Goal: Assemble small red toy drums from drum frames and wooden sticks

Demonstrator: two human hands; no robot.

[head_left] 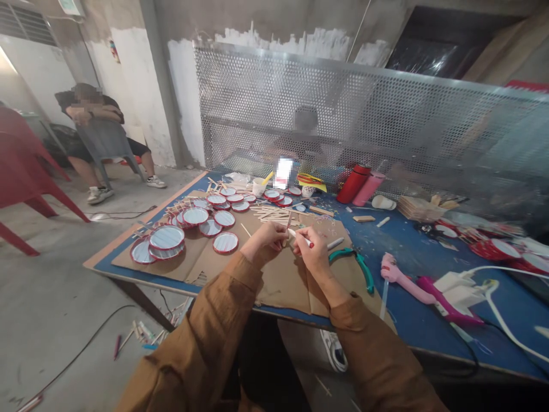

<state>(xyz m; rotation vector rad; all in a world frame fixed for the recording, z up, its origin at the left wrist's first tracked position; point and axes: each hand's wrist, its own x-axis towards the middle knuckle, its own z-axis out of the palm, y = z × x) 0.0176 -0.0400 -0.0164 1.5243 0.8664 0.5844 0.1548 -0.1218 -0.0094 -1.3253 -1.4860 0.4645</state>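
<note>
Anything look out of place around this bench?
Yes: loose wooden craft sticks lie on the concrete floor below the near edge of the blue table, apart from the sticks on the cardboard sheet, so they look dropped.

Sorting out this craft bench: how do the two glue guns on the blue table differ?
The pale pink glue gun lies nearer the green-handled pliers, the magenta glue gun further right. The pale pink one has a clear glue stick at its end; the magenta one shows none. A white power adapter partly covers the magenta one, not the pale pink one. Both lie on the blue table.
</note>
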